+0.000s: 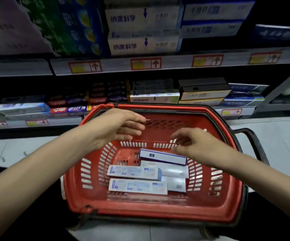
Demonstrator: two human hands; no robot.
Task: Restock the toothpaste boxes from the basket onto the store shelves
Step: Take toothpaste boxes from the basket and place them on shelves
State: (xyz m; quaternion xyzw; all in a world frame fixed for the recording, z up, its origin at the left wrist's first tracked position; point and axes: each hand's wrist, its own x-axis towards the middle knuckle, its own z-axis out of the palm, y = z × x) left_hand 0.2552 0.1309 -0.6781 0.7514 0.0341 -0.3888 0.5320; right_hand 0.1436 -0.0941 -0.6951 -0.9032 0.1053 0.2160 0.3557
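Red plastic basket (92, 173) sits on the pale floor (279, 136) right in front of you, slotted walls, black handle (255, 145) folded out past your right wrist. Both your hands hover inside its rim, over the far half.

Your left hand (116, 127): fingers loosely curled, spread, nothing in them. It hangs above the far wall of the basket, clear of every box.

Your right hand (198, 145): fingers bent downward and apart, also empty. It is blurred, so contact is hard to judge, but the fingertips (177, 148) appear just above the nearest box, not closed on it.

Directly under your right fingertips: a white box with dark blue edge (163, 157), tilted, resting on top of the others. Below it, toward your body, a white box with red print (173, 170). Under the gap between your two hands, nearer to you, two white-and-blue toothpaste boxes (133, 172) lie flat side by side, long edges parallel. One more white box (177, 185) is partly hidden beneath them.

Beyond both hands: lower shelf (36, 122) and upper shelf (175, 62) stocked with toothpaste cartons, red-and-yellow price tags (146, 64) along the edges.
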